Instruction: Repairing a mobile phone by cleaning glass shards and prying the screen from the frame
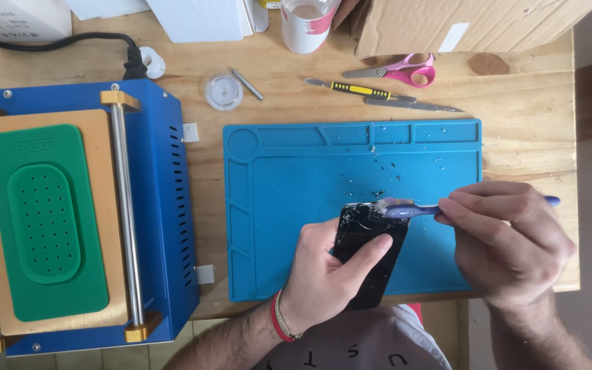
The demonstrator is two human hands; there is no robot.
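Observation:
My left hand (330, 270) grips a black phone (364, 233) with a cracked screen, holding it tilted over the blue work mat (275, 205). My thumb lies across the glass. My right hand (505, 240) holds a blue toothbrush (412, 209) by its handle, with the bristle head resting on the phone's top edge. Small glass bits are scattered on the mat above the phone.
A blue machine (152, 205) with a green perforated pad (42, 223) stands at the left. Along the back of the wooden table lie pink scissors (405, 70), a yellow-black tool (358, 89), a metal blade, a round clear container (223, 91), a bottle (307, 24) and a cardboard box (460, 24).

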